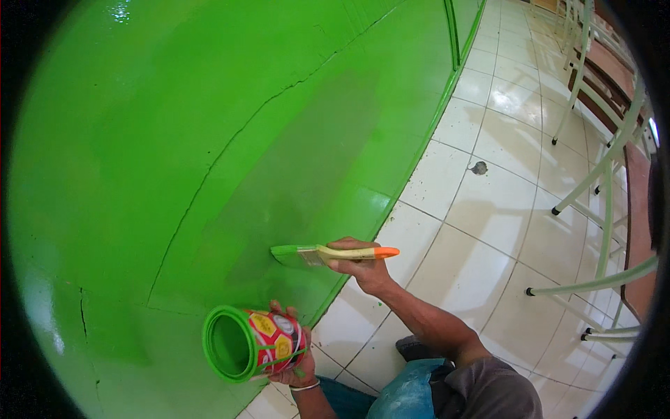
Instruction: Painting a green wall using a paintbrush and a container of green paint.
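Observation:
A paintbrush with a yellow handle and orange tip (pixel 386 252) is gripped in my right hand (pixel 357 260). Its bristles, coated in green paint, meet or nearly meet the green wall (pixel 174 140) beside a duller greyish patch (pixel 300 153). Lower left, my left hand (pixel 299 356) wraps round a paint can (pixel 279 339) with a red and yellow label. The can is tilted so its round mouth shows, with green paint coating the inside and the rim. Green drips run over its label.
White floor tiles (pixel 447 279) meet the wall's green lower edge. One tile has a chipped grey spot (pixel 479 168). Chairs with pale metal legs (pixel 593 188) and brown seats stand along the right. Long cracks (pixel 230 140) run across the wall.

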`<state>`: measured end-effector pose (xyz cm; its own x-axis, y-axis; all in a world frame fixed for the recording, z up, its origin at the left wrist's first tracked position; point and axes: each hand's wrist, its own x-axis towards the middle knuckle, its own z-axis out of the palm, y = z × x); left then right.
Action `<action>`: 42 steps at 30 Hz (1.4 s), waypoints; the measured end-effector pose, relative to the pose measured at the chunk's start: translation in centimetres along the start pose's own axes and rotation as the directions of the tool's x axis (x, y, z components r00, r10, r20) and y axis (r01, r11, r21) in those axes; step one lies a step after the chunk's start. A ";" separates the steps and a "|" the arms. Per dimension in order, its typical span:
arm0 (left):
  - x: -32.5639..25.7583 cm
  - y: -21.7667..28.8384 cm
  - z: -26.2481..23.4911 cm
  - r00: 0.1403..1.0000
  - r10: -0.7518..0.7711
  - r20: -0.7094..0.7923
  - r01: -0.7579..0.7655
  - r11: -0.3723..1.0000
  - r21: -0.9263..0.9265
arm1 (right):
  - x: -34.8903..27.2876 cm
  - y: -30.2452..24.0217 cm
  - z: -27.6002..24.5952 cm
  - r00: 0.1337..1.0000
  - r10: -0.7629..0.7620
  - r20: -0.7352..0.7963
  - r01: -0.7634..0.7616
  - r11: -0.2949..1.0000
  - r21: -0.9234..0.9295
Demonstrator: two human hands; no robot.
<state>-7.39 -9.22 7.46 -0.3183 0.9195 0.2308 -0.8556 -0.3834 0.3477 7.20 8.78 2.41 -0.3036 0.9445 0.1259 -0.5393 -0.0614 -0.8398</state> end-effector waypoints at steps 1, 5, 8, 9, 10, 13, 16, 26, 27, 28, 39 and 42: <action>-0.5 0.9 0.0 0.999 0.031 0.018 -0.032 0.998 0.052 | 0.7 -0.5 0.6 0.996 -0.082 0.039 0.086 0.992 -0.097; -1.6 2.5 0.8 0.997 0.064 -0.047 -0.064 0.998 0.008 | 4.9 -1.3 -4.2 0.956 -0.240 -0.169 0.222 0.968 -0.121; -1.9 2.8 1.3 0.996 0.080 -0.044 -0.081 0.996 -0.022 | 7.1 -3.0 -8.1 0.820 -0.390 -0.419 0.312 0.918 -0.244; -2.1 2.9 1.3 0.996 0.084 -0.040 -0.086 0.995 -0.042 | 7.7 -3.5 -9.0 0.751 -0.453 -0.480 0.323 0.886 -0.331; -2.2 3.1 1.5 0.994 0.086 -0.063 -0.089 0.995 -0.039 | 8.2 -3.5 -9.1 0.660 -0.575 -0.484 0.383 0.812 -0.441; -2.5 3.4 1.5 0.993 0.095 -0.073 -0.097 0.995 -0.030 | 8.4 -1.6 -8.4 0.485 -0.830 -0.275 0.431 0.500 -0.751; -3.0 3.5 1.3 0.994 0.100 -0.042 -0.103 0.991 -0.089 | 4.9 3.9 -4.1 0.489 -0.871 0.046 0.435 0.197 -0.879; -2.7 2.9 1.7 0.989 0.140 -0.047 -0.142 0.989 -0.043 | -2.4 4.4 2.1 0.691 -0.629 0.357 0.723 0.605 -0.334; -2.6 2.9 1.9 0.989 0.145 -0.039 -0.146 0.989 -0.029 | -0.6 4.4 0.8 0.755 -0.584 0.298 0.655 0.691 -0.307; -2.5 2.9 2.0 0.988 0.149 -0.031 -0.150 0.988 -0.020 | 1.6 3.7 -1.2 0.814 -0.528 0.242 0.580 0.766 -0.277; 1.7 1.1 -0.1 0.989 0.126 0.070 -0.127 0.992 0.010 | 18.4 -6.8 -18.7 0.791 -0.385 -0.476 0.348 0.922 -0.167; 2.2 0.7 -0.2 0.990 0.113 0.089 -0.115 0.993 0.014 | 20.5 -8.6 -21.0 0.723 -0.519 -0.456 0.437 0.855 -0.279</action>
<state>-8.82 -7.43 8.06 -0.3757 0.8588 0.3483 -0.8076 -0.4878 0.3314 22.09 35.43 1.17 0.4180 0.8623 0.2860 -0.3748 0.4504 -0.8103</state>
